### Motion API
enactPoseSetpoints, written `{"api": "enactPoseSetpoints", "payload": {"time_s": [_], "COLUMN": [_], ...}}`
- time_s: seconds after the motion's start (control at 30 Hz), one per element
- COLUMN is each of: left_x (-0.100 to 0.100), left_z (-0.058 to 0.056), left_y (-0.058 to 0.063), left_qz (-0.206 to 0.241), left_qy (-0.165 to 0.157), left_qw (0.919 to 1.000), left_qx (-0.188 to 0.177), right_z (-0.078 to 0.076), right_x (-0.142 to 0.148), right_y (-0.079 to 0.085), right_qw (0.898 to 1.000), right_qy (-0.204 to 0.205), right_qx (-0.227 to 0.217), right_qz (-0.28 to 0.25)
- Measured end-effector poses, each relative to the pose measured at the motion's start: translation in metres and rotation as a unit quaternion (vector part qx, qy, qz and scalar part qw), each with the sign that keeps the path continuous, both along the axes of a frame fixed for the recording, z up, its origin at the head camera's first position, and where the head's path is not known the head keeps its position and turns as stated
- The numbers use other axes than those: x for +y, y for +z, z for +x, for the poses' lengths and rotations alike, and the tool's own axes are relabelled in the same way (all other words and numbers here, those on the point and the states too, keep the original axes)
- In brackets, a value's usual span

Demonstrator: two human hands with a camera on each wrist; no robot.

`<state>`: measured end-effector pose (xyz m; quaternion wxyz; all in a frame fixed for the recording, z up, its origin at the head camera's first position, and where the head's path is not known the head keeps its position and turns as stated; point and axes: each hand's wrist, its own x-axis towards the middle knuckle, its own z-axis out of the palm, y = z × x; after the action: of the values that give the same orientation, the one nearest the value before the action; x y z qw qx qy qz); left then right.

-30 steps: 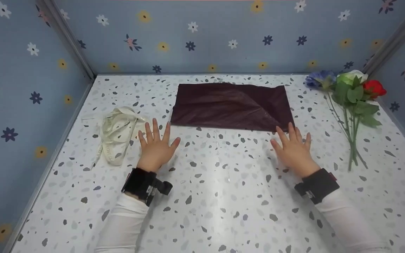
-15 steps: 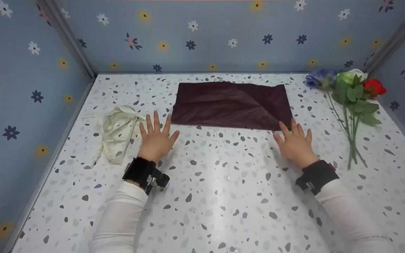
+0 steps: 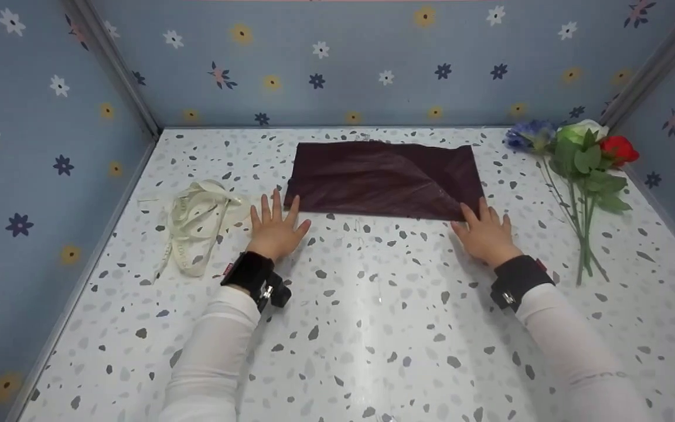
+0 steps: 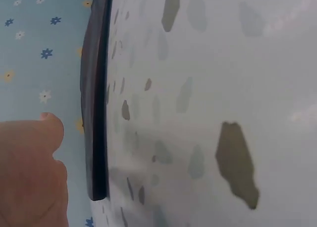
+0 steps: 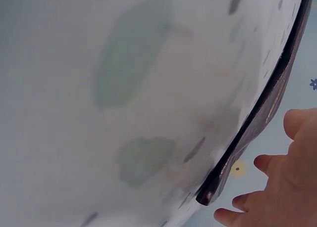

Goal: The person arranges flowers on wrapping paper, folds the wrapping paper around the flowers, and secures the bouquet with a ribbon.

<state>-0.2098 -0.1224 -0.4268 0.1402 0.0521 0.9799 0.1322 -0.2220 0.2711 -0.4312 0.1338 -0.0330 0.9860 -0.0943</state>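
Note:
A dark maroon folded sheet [image 3: 384, 179], slightly creased, lies flat toward the back of the table. My left hand [image 3: 276, 231], fingers spread, is at its near left corner, and the fingertips overlap that edge in the head view. At the near right corner is my right hand [image 3: 486, 234], also with fingers extended and its fingertips over the edge. Neither hand holds anything. In the left wrist view the sheet [image 4: 94, 98] shows edge-on beside the thumb. The right wrist view has the sheet's edge [image 5: 257, 111] close to the fingers.
A loose heap of cream printed ribbon [image 3: 197, 225] lies to the left of my left hand. Three artificial flowers, blue, white and red, with green stems [image 3: 583, 228] lie at the right. Flower-patterned panels [image 3: 361, 58] wall in the speckled table [image 3: 367, 328] at the back and sides.
My left hand has moved right, from beside the ribbon to the sheet's left corner. The right hand has shifted slightly forward and left onto its corner. The sheet lies as before.

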Motion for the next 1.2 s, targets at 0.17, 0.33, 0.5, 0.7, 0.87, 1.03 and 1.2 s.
{"api": "enactPoseSetpoints", "payload": {"time_s": [0.17,0.33,0.5,0.7,0.87,1.03,1.2], "left_x": [0.003,0.001,0.0,0.001,0.001,0.0,0.0], "left_z": [-0.006,-0.007,-0.008,-0.011,-0.012,-0.011,-0.006], "left_y": [-0.011,-0.017,-0.019,-0.023,-0.025,-0.026,-0.024], "left_qz": [0.01,0.013,0.02,0.05,0.067,0.07,0.047], "left_qy": [-0.008,-0.01,-0.012,0.001,0.01,0.009,0.001], "left_qw": [0.9994,0.9991,0.9988,0.997,0.9963,0.9965,0.9984], "left_qx": [-0.033,-0.04,-0.044,-0.059,-0.053,-0.044,-0.032], "right_z": [-0.004,-0.006,-0.006,-0.008,-0.013,-0.018,-0.019], "right_x": [-0.004,-0.007,-0.008,-0.009,-0.008,-0.002,0.0], "right_y": [-0.002,-0.005,-0.005,-0.005,-0.003,-0.001,-0.002], "right_qw": [1.0,0.998,0.997,0.998,0.998,0.998,0.997], "right_qy": [0.015,0.05,0.067,0.061,0.05,0.039,0.013], "right_qx": [-0.005,-0.032,-0.041,-0.027,0.004,0.027,0.028], "right_qz": [0.001,0.005,0.013,0.001,-0.025,-0.042,-0.076]}}
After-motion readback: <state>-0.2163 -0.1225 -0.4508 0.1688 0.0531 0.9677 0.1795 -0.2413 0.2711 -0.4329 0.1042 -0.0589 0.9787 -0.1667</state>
